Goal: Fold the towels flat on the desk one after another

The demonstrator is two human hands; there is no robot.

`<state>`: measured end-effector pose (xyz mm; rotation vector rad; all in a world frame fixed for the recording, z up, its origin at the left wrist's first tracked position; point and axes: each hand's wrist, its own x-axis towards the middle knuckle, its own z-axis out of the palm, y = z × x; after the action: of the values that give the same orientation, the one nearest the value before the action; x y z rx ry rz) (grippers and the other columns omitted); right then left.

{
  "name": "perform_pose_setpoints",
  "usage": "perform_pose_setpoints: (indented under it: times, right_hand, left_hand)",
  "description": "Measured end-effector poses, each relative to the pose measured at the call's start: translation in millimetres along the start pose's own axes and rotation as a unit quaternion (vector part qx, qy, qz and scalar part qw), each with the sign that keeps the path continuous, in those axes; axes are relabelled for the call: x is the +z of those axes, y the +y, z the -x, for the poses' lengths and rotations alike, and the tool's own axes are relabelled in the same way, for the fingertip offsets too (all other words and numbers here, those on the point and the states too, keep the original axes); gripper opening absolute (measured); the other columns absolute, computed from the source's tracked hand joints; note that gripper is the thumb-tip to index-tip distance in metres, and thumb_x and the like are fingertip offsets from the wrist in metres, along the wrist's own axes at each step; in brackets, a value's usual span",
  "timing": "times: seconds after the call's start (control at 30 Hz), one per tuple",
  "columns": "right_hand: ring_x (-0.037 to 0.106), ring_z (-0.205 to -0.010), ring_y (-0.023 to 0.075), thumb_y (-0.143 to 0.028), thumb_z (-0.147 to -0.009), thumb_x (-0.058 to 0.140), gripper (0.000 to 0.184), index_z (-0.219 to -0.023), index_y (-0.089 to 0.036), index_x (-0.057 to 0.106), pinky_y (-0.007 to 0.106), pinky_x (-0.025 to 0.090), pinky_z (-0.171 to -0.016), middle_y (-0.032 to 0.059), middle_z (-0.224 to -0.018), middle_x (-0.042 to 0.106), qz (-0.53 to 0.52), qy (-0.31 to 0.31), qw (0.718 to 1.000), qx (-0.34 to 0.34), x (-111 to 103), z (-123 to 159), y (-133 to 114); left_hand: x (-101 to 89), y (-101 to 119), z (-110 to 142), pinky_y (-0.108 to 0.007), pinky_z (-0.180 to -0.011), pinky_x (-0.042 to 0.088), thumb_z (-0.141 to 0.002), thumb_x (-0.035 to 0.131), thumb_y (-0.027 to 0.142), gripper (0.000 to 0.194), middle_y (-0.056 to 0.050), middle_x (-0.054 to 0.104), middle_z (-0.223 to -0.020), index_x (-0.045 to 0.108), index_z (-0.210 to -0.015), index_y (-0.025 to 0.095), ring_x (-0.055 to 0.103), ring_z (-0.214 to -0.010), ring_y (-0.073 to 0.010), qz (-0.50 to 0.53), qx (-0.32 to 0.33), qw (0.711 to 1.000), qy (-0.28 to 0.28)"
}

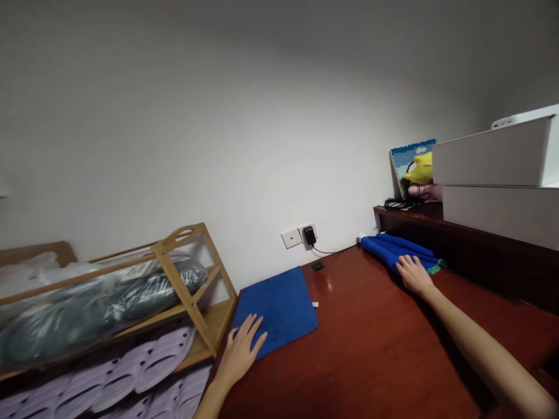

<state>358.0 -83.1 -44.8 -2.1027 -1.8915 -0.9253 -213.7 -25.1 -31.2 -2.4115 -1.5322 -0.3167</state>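
Note:
A flat, squarish blue cloth (279,308) lies on the reddish-brown wooden desk (349,349), a small white tag at its right edge. Resting on its near left corner is my left hand (241,352), palm down with fingers spread. Farther right, a bunched or folded blue cloth (382,247) with a green edge lies along the base of the raised shelf. My right hand (414,276) reaches across the desk and rests on this cloth's near side, fingers stretched over it. The underside of both hands is hidden.
A black plug (309,235) sits in the wall socket, its cable running along the desk's back edge. White boxes (493,157), a yellow plush toy (420,170) and a picture stand on the raised shelf (410,212). Left of the desk, a wooden rack (186,285) holds bagged items and lilac slippers (163,358).

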Motion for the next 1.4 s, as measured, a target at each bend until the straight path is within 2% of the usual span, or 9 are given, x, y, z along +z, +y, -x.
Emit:
perform_pose_setpoints:
  times: [0.2,0.43,0.67,0.83,1.0,1.07,1.17,1.27,1.4]
  right_hand:
    - [0.051,-0.104,0.0244,-0.001,-0.071,0.042,0.052,-0.120,-0.017,0.053,0.035,0.035,-0.088,0.0137,-0.124,0.052,-0.082,-0.113,0.987,-0.075,-32,19,-33]
    - [0.051,-0.102,0.0254,-0.009,-0.073,0.045,0.046,-0.117,-0.017,0.054,0.034,0.040,-0.083,0.0137,-0.117,0.056,-0.124,-0.133,0.974,-0.136,-103,72,-83]
    - [0.044,-0.120,0.0318,-0.014,-0.069,0.051,0.062,-0.130,-0.019,0.046,0.045,0.035,-0.100,0.0139,-0.140,0.044,-0.194,-0.095,0.957,-0.196,-156,150,-135]
    - [0.053,-0.114,0.0330,-0.023,-0.075,0.059,0.056,-0.130,-0.027,0.048,0.045,0.045,-0.092,0.0109,-0.138,0.047,-0.242,-0.079,0.935,-0.248,-177,180,-144]
    - [0.062,-0.102,0.0294,-0.040,-0.086,0.053,0.037,-0.123,-0.041,0.054,0.042,0.052,-0.081,0.0052,-0.128,0.057,-0.330,-0.123,0.896,-0.272,-207,186,-127]
    - [0.060,-0.107,0.0270,-0.041,-0.086,0.053,0.039,-0.125,-0.044,0.052,0.040,0.050,-0.088,0.0029,-0.128,0.058,-0.429,-0.160,0.850,-0.260,-211,187,-114]
    - [0.059,-0.108,0.0232,-0.045,-0.088,0.049,0.036,-0.122,-0.034,0.057,0.036,0.046,-0.093,0.0050,-0.120,0.063,-0.561,-0.161,0.806,-0.095,-198,186,-97]
    - [0.062,-0.099,0.0239,-0.051,-0.088,0.042,0.040,-0.102,-0.023,0.067,0.037,0.047,-0.090,0.0098,-0.105,0.068,-0.574,-0.130,0.805,0.075,-169,180,-93]
    - [0.062,-0.096,0.0246,-0.053,-0.088,0.041,0.043,-0.095,-0.021,0.068,0.042,0.040,-0.097,0.0095,-0.098,0.069,-0.551,-0.126,0.822,0.071,-142,169,-110]
  left_hand:
    - [-16.5,42,7,-0.042,-0.105,0.028,-0.095,0.030,0.045,0.047,-0.007,0.042,-0.143,0.049,-0.131,0.023,0.033,-0.134,-0.0233,0.038,0.068,0.996,0.038]
    - [-36.1,106,17,-0.043,-0.106,0.028,-0.096,0.033,0.039,0.042,-0.006,0.044,-0.142,0.051,-0.130,0.024,0.035,-0.132,-0.0250,0.111,0.174,0.978,0.022]
    - [-54.9,167,40,-0.042,-0.104,0.034,-0.092,0.039,0.022,0.035,-0.007,0.053,-0.132,0.055,-0.123,0.021,0.047,-0.122,-0.0232,0.201,0.239,0.949,0.034]
    - [-76.7,207,51,-0.040,-0.105,0.035,-0.089,0.037,0.015,0.038,-0.006,0.050,-0.136,0.053,-0.123,0.022,0.043,-0.125,-0.0202,0.265,0.261,0.928,0.022]
    - [-90.0,244,51,-0.043,-0.110,0.027,-0.090,0.039,0.020,0.048,-0.007,0.030,-0.150,0.037,-0.138,0.021,0.026,-0.137,-0.0218,0.259,0.341,0.903,-0.011]
    - [-85.9,253,50,-0.047,-0.110,0.024,-0.091,0.040,0.025,0.051,-0.007,0.024,-0.152,0.032,-0.141,0.022,0.021,-0.139,-0.0234,0.249,0.376,0.892,-0.034]
    - [-74.2,259,50,-0.051,-0.109,0.023,-0.092,0.038,0.027,0.050,-0.007,0.029,-0.150,0.032,-0.141,0.024,0.022,-0.138,-0.0247,0.247,0.399,0.881,-0.065]
    - [-67.4,260,50,-0.052,-0.108,0.024,-0.091,0.040,0.027,0.045,-0.008,0.039,-0.145,0.039,-0.136,0.025,0.027,-0.137,-0.0255,0.249,0.395,0.881,-0.067]
    - [-70.8,259,50,-0.046,-0.106,0.026,-0.089,0.045,0.025,0.034,-0.009,0.052,-0.133,0.051,-0.122,0.022,0.033,-0.133,-0.0249,0.246,0.391,0.886,-0.043]
